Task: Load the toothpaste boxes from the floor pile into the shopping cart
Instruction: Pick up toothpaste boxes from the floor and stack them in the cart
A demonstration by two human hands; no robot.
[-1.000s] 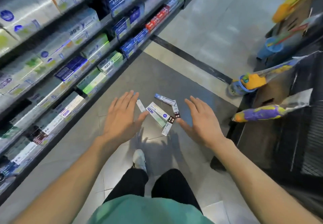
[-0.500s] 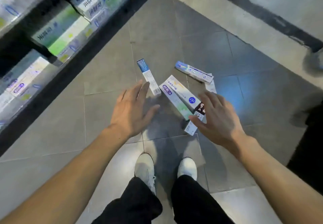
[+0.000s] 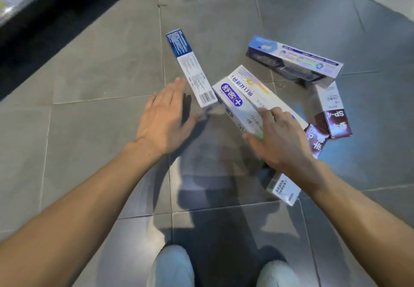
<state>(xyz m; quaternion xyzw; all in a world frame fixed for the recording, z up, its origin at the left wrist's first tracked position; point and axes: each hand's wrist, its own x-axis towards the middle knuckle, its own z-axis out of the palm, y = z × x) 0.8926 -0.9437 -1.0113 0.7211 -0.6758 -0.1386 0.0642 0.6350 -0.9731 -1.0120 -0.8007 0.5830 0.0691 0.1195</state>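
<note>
Head view only: your right hand (image 3: 280,138) curls over the near end of the white-and-purple box (image 3: 237,107) mid-pile; whether it truly grips, you cannot tell. Left hand (image 3: 163,116) hovers flat, empty, beside the barcode box (image 3: 192,71). Risk: lifting one box scatters its overlapped neighbours. Cart unseen.

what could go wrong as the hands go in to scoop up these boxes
The right hand grips only the near end of the white and purple box, which leans on the box beside it, so lifting may tumble both. The left hand is open beside the barcode box and may knock it away.
</note>
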